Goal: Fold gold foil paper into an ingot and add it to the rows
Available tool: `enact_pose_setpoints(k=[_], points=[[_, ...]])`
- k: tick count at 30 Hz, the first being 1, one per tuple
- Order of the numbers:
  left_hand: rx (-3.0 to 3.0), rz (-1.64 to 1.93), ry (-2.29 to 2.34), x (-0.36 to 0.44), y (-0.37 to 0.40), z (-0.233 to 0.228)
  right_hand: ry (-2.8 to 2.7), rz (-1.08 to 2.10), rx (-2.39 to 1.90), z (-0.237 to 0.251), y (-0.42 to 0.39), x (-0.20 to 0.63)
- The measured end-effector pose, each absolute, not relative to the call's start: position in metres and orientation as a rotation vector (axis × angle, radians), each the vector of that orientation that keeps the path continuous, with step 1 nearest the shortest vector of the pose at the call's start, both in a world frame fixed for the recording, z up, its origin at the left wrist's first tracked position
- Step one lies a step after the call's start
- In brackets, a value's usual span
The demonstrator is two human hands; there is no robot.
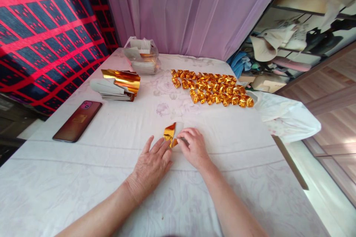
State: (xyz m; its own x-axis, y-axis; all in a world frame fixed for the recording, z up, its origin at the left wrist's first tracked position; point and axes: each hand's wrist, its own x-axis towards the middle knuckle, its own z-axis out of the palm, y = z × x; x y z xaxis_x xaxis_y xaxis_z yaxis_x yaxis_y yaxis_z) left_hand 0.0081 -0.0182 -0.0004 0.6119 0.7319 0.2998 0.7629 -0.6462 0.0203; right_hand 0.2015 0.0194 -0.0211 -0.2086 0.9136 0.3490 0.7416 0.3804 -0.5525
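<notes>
A partly folded sheet of gold foil paper (169, 133) lies on the cloth-covered table in front of me. My left hand (156, 158) rests flat beside it with fingers spread, its fingertips touching the paper's lower left edge. From the right, my right hand (194, 146) pinches the paper's lower right corner between thumb and forefinger. Toward the back right, several folded gold paper pieces (214, 88) sit in rows. At the left is a stack of gold and grey paper sheets (119, 85), some curled over.
A dark phone (78, 121) lies at the left of the table. Near the curtain (172, 11) stands a clear plastic bag of paper (143, 57). A white plastic bag (289, 116) hangs over the right edge, close to a rack (294, 50) with shoes and caps.
</notes>
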Motion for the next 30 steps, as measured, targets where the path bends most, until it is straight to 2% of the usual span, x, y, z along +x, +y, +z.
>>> enact_pose_setpoints(k=[6, 15, 23, 30], points=[[-2.71, -0.487, -1.233, 0.007, -0.018, -0.003, -2.007, 0.299, -1.522, -0.019, 0.016, 0.196], [-2.74, -0.429, -1.306, 0.006, -0.017, -0.005, -1.984, 0.306, -1.457, -0.028, 0.022, 0.201], [-2.722, -0.52, -1.316, 0.006, -0.015, -0.008, -1.784, 0.239, -1.357, -0.034, 0.022, 0.208], [-2.736, -0.589, -1.28, 0.0, -0.007, -0.011, -1.769, 0.113, -1.625, -0.036, 0.023, 0.211]])
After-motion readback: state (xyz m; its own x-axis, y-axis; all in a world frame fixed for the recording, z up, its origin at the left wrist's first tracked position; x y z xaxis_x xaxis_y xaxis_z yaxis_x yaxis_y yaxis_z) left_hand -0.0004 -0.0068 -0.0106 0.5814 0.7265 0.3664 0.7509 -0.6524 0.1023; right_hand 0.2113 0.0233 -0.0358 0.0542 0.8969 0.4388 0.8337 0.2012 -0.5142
